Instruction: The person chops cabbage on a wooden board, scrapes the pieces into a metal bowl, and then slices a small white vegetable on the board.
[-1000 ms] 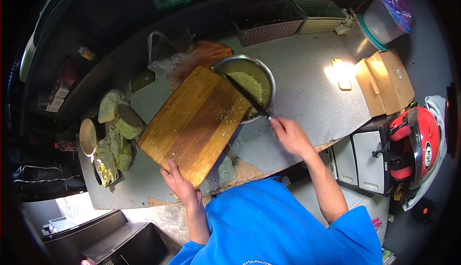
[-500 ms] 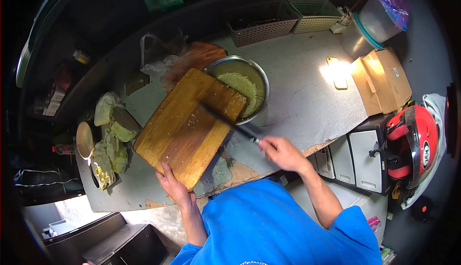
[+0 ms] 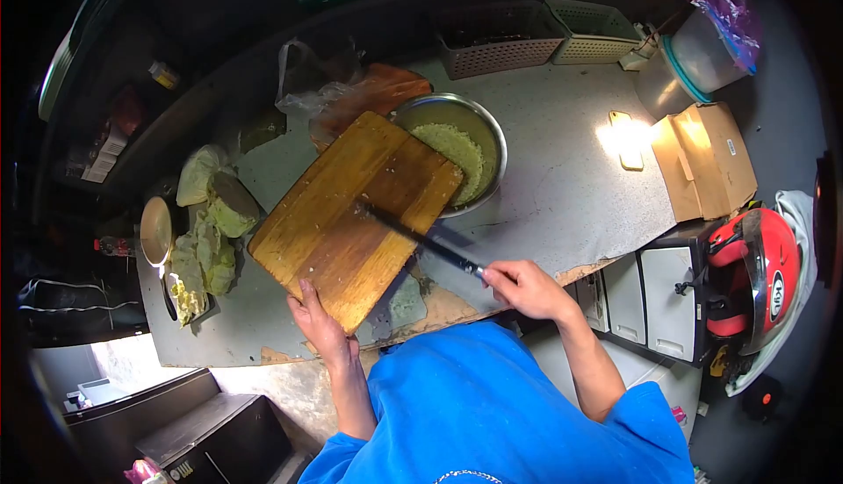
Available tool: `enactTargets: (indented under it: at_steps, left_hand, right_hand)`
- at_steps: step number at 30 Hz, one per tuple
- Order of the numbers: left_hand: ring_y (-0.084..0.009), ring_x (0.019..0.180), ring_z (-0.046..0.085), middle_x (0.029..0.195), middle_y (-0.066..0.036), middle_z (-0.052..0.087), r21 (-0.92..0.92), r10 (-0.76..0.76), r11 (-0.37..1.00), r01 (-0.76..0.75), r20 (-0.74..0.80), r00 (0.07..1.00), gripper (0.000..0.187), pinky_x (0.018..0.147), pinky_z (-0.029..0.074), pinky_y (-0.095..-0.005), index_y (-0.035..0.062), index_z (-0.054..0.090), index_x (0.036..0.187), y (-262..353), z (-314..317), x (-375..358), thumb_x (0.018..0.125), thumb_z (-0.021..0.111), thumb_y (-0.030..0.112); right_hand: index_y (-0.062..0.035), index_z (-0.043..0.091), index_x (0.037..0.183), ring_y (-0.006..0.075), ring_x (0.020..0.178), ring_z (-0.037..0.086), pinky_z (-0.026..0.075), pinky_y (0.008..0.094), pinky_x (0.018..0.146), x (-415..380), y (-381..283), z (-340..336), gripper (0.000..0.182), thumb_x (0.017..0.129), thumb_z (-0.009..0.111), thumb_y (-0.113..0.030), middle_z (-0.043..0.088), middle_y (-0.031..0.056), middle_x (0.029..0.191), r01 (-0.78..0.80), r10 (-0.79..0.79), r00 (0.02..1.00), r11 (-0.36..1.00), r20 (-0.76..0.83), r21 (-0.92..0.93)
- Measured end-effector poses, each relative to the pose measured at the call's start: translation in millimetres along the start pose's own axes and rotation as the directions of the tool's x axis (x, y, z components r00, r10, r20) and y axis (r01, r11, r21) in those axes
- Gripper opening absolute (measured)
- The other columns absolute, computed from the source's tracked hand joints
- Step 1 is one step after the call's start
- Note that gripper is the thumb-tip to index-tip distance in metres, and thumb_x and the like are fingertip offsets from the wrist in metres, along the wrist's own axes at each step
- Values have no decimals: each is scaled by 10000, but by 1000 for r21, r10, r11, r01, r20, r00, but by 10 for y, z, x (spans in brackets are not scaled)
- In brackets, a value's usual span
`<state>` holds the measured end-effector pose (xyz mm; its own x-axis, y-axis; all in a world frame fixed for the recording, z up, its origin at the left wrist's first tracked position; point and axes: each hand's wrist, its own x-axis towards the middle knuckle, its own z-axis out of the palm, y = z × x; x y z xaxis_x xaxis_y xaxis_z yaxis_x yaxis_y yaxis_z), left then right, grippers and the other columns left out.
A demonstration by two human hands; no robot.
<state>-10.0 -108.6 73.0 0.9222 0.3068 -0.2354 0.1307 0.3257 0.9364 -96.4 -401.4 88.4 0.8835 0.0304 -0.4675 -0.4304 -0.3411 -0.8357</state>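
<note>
My left hand [image 3: 320, 324] grips the near corner of a wooden cutting board [image 3: 329, 207], thumb on its top face. The board's far end overlaps the rim of a metal bowl [image 3: 501, 152], which holds finely chopped, pale green vegetable [image 3: 453, 143]. In my right hand [image 3: 529, 290] is the handle of a knife [image 3: 428, 243]. Its dark blade, seen nearly edge-on, lies across the middle of the board. A few pale bits cling to the wood. Left of the board are cabbage leaves [image 3: 213, 256] and a cut cabbage piece [image 3: 234, 205].
Behind the bowl lies an orange plastic bag [image 3: 379, 93]. Two perforated baskets [image 3: 505, 58] stand along the back. To the right are a phone [image 3: 626, 140], a cardboard box [image 3: 702, 161], a lidded bucket [image 3: 672, 80] and a red helmet [image 3: 777, 260]. A pan [image 3: 157, 231] sits far left.
My right hand and the knife have shifted slightly toward the near right across the board. My left hand keeps its hold on the board. The whole view has shifted a little.
</note>
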Motion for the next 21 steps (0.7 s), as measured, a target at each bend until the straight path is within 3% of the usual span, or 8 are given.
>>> enactTargets:
  at_steps: [3,5,8,12,14,15,18,21]
  left_hand:
    - [-225,1142,644,1306,-189,590,-5,9,1000,-9,5,1000,457,914,585,-360,-26,407,1386,-5,-4,-3,1096,550,298]
    - [-224,1146,642,1298,-183,594,-16,26,1000,-26,8,1000,435,925,580,-359,-20,414,1376,-12,-8,4,1099,545,289]
    - [-214,1134,641,1291,-174,598,-32,22,999,-22,25,999,402,929,574,-354,-14,426,1361,4,-15,1,1101,542,270]
    - [-200,1142,627,1284,-164,602,-57,30,998,-30,-1,1000,368,951,549,-344,-10,442,1341,-40,-45,19,1101,543,250]
    - [-195,1165,607,1292,-155,602,-61,30,998,-28,20,999,357,978,518,-340,-8,451,1335,-85,-76,33,1100,547,243]
    - [-195,1165,607,1292,-155,602,-64,34,997,-34,8,999,357,978,518,-340,-8,451,1335,-77,-69,31,1100,547,243]
    - [-193,1178,595,1303,-151,601,-76,49,996,-48,4,999,356,1003,494,-343,-8,454,1335,-79,-61,19,1099,551,241]
    - [-192,1170,594,1308,-149,602,-93,56,994,-54,17,998,358,1005,494,-348,-8,456,1334,-112,-82,27,1098,557,242]
  right_hand:
    - [-12,688,952,136,598,531,444,354,586,211,173,-149,387,1068,555,-357,574,50,624,-36,44,993,996,-106,81]
    - [3,679,944,181,600,553,458,381,604,330,234,-340,404,1069,546,-358,594,93,639,-49,44,954,999,-297,-8]
    - [10,665,926,211,612,566,468,398,618,349,57,-495,421,1072,533,-362,600,123,649,-78,5,897,986,-442,-146]
    - [5,663,932,198,627,564,470,402,621,249,-207,-167,428,1078,537,-377,603,120,659,34,-54,942,997,-332,-64]
    - [5,658,937,161,633,544,463,379,614,168,-454,126,410,1078,549,-364,587,99,660,22,-14,989,998,-149,52]
    - [7,655,930,153,622,531,452,373,595,182,-461,258,414,1080,545,-362,587,76,651,81,-78,993,996,-86,34]
    - [11,650,921,154,600,538,448,374,578,324,-390,428,419,1080,539,-360,588,66,636,120,-121,991,993,-50,-15]
    - [8,657,921,175,585,568,457,384,576,497,-154,223,437,1083,517,-374,599,74,632,63,-59,996,997,-67,54]
